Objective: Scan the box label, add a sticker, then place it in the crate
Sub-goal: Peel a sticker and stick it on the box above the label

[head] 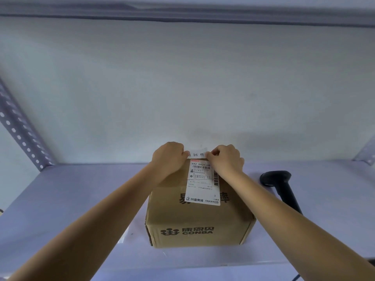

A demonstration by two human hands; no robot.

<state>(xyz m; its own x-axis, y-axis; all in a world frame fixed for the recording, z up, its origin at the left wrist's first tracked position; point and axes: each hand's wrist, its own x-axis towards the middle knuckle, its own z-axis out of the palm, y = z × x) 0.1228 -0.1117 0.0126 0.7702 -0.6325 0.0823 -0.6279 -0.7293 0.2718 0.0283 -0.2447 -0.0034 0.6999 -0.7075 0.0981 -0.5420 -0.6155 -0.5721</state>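
A brown cardboard box (198, 224) with CONBA printed on its front stands on the shelf in the middle of the head view. A white shipping label (202, 184) with barcodes lies on its top. At the box's far edge, a white sticker (197, 152) with black characters is pinched at both ends: my left hand (169, 157) holds its left end and my right hand (226, 159) holds its right end. The sticker sits just above the label's top edge. The crate is out of sight.
A black handheld barcode scanner (281, 186) lies on the shelf surface (71, 199) right of the box, its cable running off the lower right. Perforated metal uprights (19, 130) stand at the left and right. A white wall is behind.
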